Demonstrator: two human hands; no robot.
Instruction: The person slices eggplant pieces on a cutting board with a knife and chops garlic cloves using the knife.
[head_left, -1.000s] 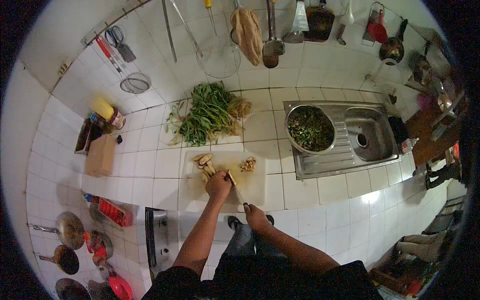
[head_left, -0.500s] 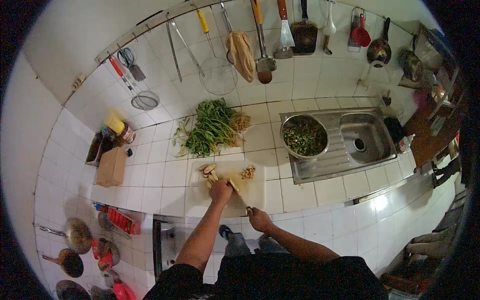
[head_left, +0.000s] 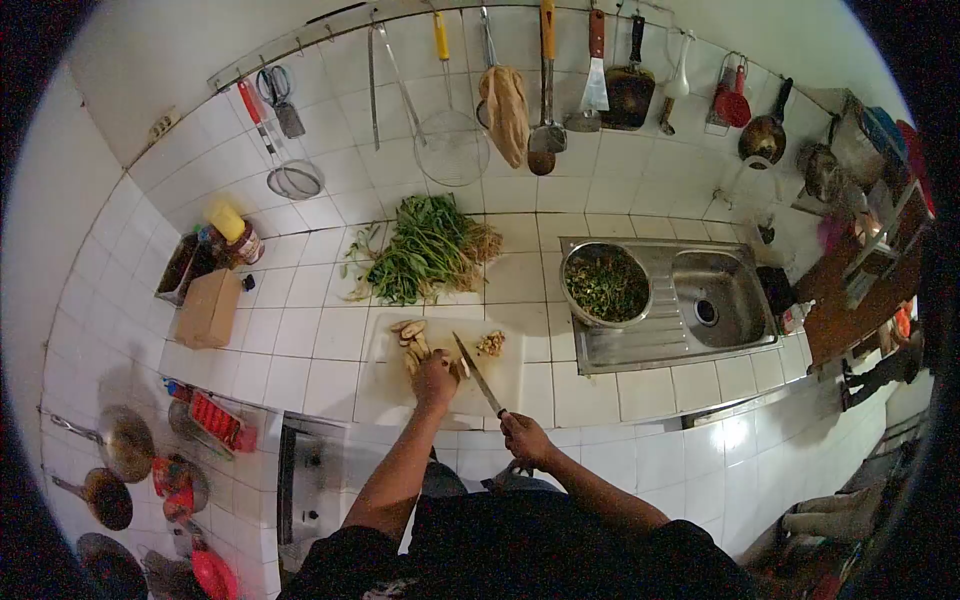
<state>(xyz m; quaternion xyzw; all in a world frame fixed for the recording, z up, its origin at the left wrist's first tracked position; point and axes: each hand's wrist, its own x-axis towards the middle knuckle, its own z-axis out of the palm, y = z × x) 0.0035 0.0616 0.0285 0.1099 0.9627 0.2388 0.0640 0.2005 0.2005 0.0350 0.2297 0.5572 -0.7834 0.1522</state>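
Observation:
A white cutting board lies on the tiled counter. My right hand is wrapped round the dark handle of a knife, whose blade points up and left over the board. Fingers curled down, my left hand grips a pale cut vegetable piece just left of the blade. Beyond that hand are several long, pale vegetable pieces with brown skin; their kind is unclear. A small heap of chopped bits sits at the board's right, apart from the knife.
Leafy greens with roots lie behind the board. To the right, a metal bowl of chopped greens stands on the drainboard of a steel sink. A cardboard box is at left. Utensils such as a strainer hang on the wall.
The knife has shifted up and right, its blade now showing clear of my left hand. My left hand remains over the vegetable pieces. The whole view has tilted slightly.

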